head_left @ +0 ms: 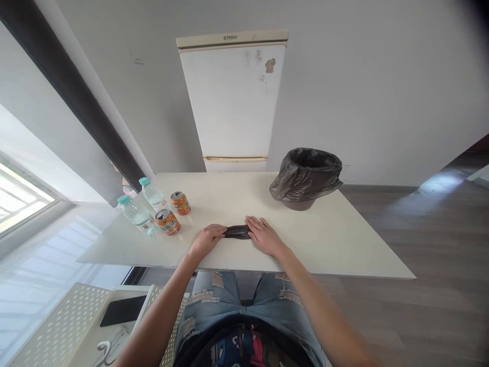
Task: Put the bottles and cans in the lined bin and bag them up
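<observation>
A black plastic bag, folded into a narrow strip, lies on the white table in front of me. My left hand has its fingers closed on the strip's left end. At the right end, my right hand rests flat with its fingers stretched out, touching the bag and the tabletop. Part of each end is hidden under the fingers. Beyond my right hand stands a trash can lined with a black garbage bag folded over its rim.
On the table's left are two orange soda cans and two clear plastic bottles with teal caps. A white refrigerator stands behind the table. Below left, a white perforated cart holds a dark flat object and a white cable.
</observation>
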